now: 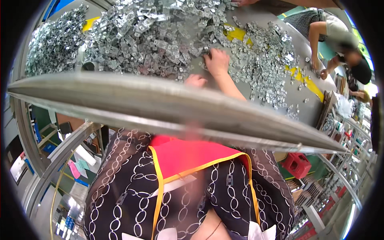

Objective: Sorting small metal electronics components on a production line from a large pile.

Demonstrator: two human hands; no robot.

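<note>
Small silvery metal brackets lie heaped on a grey work table. At the near right edge of the big heap, the bent fingers of my right hand curl down at the parts; what they grip is too small to make out. Just nearer and to the left is my left hand, partly covered by a metal rail. Its visible fingers are curled in, and anything inside them is hidden. A looser spread of brackets lies to the right of my right hand.
The blurred metal rail crosses between my body and the table. At the far right a co-worker handles parts; another person's arm reaches in at the top. Yellow strips mark the tabletop. A red stool stands at lower right.
</note>
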